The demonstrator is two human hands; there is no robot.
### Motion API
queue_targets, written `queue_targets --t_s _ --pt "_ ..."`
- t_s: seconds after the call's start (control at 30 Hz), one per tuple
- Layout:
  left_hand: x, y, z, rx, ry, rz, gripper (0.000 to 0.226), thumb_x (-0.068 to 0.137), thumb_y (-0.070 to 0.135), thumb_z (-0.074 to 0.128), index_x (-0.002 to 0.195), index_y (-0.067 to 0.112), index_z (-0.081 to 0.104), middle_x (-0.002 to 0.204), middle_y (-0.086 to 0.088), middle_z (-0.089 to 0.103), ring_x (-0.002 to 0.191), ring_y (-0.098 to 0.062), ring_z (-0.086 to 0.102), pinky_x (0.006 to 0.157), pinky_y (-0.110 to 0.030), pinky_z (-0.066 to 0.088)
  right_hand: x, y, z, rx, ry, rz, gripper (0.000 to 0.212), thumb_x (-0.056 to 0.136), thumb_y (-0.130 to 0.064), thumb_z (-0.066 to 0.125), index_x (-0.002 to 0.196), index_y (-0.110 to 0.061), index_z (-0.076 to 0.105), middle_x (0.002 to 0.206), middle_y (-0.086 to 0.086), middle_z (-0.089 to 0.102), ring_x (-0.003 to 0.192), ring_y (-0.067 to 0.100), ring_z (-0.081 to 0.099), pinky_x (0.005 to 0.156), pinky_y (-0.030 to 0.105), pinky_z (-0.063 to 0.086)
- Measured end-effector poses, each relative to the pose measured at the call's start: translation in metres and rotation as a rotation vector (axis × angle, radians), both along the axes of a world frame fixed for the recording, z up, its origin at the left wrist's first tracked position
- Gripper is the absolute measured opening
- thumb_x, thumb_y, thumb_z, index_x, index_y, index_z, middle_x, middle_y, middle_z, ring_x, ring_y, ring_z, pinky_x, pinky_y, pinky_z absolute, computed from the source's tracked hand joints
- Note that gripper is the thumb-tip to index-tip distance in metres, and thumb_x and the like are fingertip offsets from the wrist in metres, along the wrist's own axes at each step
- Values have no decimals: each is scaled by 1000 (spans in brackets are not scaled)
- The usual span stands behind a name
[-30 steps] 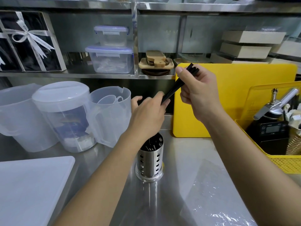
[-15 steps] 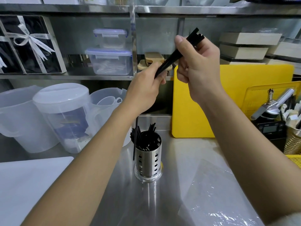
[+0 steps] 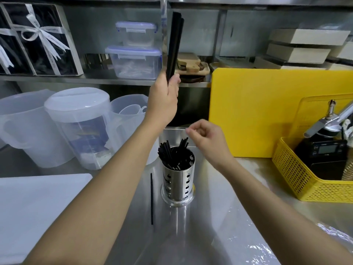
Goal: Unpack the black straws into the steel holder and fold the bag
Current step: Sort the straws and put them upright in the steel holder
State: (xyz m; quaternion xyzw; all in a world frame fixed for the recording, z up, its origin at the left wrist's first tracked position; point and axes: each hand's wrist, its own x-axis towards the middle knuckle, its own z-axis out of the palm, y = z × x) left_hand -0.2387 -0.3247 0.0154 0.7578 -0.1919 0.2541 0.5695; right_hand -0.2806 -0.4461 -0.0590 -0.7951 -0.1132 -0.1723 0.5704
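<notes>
The clear bag (image 3: 248, 245) is lying flat and crinkled on the near right of the steel counter (image 3: 118, 236). Just left of the steel holder (image 3: 178, 181), a loose straw (image 3: 151, 197) is lying on bare metal, apart from its base. The holder is standing upright, perforated and shiny, with thin matte black straws (image 3: 171, 154) fanning above its rim. The right hand (image 3: 208, 139) is hovering above it, fingers loosely curled around nothing. A white board (image 3: 38, 203) and a yellow basket (image 3: 305, 178) are bounding the open strip. Farther back, the left hand (image 3: 164, 96) is gripping a straw bundle (image 3: 174, 43) upright before the shelf.
</notes>
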Motion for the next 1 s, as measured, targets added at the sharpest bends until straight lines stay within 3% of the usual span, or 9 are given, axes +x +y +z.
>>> queue_targets --t_s 0.1,0.2,0.33,0.37,0.43,0.53,0.8,1.0 --pt "1 6 -8 34 26 4 16 99 22 35 95 13 47 61 6 42 49 -2 42 50 -15 35 -4 16 -12 -87 37 34 21 87 -14 60 69 -22 55 42 -16 48 44 2 40 50 18 32" --pt "0 12 -16 43 53 -3 15 99 22 35 95 13 47 61 6 42 52 -4 42 55 -19 37 -12 35 -22 -172 63 98 12 87 -15 61 75 -15 59 47 -11 45 45 2 42 48 14 31" --pt "-2 17 -30 34 86 -6 13 99 20 36 92 14 46 60 7 43 48 3 46 51 -10 36 -20 65 -41 -263 137 204 11 88 -14 58 84 -5 63 53 -5 47 48 4 42 51 16 33" --pt "-2 18 -33 29 99 -9 14 99 20 36 91 15 46 60 6 43 48 4 45 50 -9 36 -21 75 -50 -310 169 220 12 88 -15 57 86 -4 63 55 -4 50 52 5 46 54 20 37" --pt "-3 21 -38 14 128 -17 15 99 20 36 89 15 46 61 6 43 48 4 44 51 -10 36 -21 95 -73 -446 275 234 17 88 -18 55 92 -2 61 74 9 64 76 26 59 67 31 44" --pt "-5 27 -45 12 159 -34 17 99 20 36 89 13 47 61 6 43 49 2 44 53 -13 35 -19 121 -107 -657 480 251 24 90 -23 48 97 0 52 109 23 61 102 38 57 79 37 45" --pt "-8 48 -58 -12 212 -54 23 99 23 36 79 27 46 61 5 45 47 -2 43 54 -17 35 -7 149 -163 -935 647 222 34 93 -17 46 123 0 47 128 16 52 118 36 53 93 38 44" --pt "-10 49 -68 -13 259 -42 24 99 23 37 77 28 45 60 4 45 47 -4 42 55 -20 37 0 144 -175 -924 726 241 34 94 -10 39 127 0 44 134 17 49 124 35 48 98 39 41"
